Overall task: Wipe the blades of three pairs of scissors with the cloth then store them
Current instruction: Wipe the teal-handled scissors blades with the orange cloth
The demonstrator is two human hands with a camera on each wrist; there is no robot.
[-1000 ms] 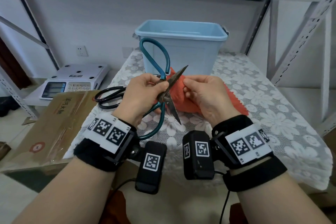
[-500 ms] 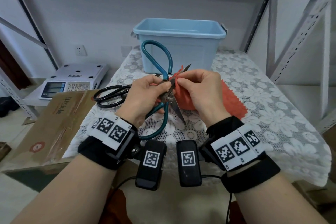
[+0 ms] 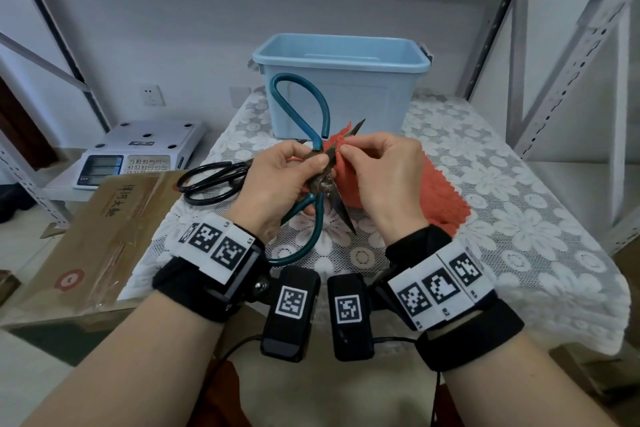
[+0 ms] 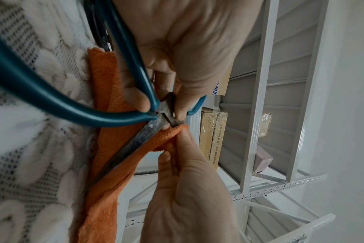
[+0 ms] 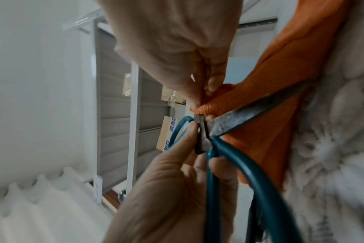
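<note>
Left hand (image 3: 277,180) grips teal scissors (image 3: 313,215); right hand (image 3: 384,177) pinches cloth (image 3: 440,191) — blade.

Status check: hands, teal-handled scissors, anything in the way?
Left hand grips open teal-handled scissors at pivot. Right hand pinches orange cloth on upper blade. Nothing blocking.

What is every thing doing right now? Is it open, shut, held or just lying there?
Teal scissors: blades open, held up at the pivot.
Left hand: pinches the teal scissors.
Right hand: pinches the cloth around one blade.
Orange cloth: bunched, partly lying on the table.
Black scissors: lying on the table, untouched.
Blue bin: open, no lid.
Scale: display blank.
</note>
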